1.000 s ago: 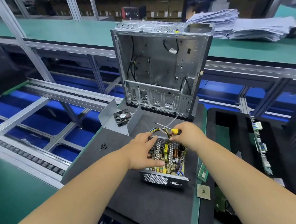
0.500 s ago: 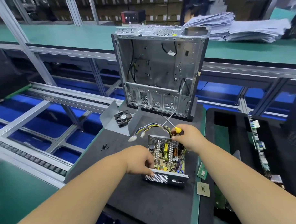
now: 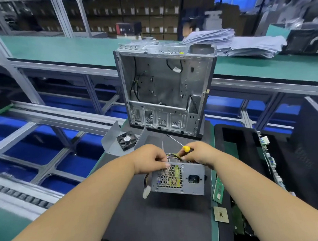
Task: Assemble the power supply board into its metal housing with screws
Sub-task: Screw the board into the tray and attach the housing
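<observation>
Grey metal power supply housing (image 3: 182, 179) tipped up on the dark surface (image 3: 158, 219), perforated face toward the camera. Left hand (image 3: 150, 159) gripping its top edge, fingers curled over. Right hand (image 3: 201, 155) gripping the far top corner and a yellow-handled screwdriver (image 3: 185, 148). Open silver computer case (image 3: 164, 91) upright behind.

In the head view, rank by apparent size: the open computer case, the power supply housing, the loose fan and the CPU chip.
1. Computer case, though farthest.
2. Power supply housing.
3. Fan and CPU chip: look alike; the chip is nearer the camera, so unranked.
</observation>
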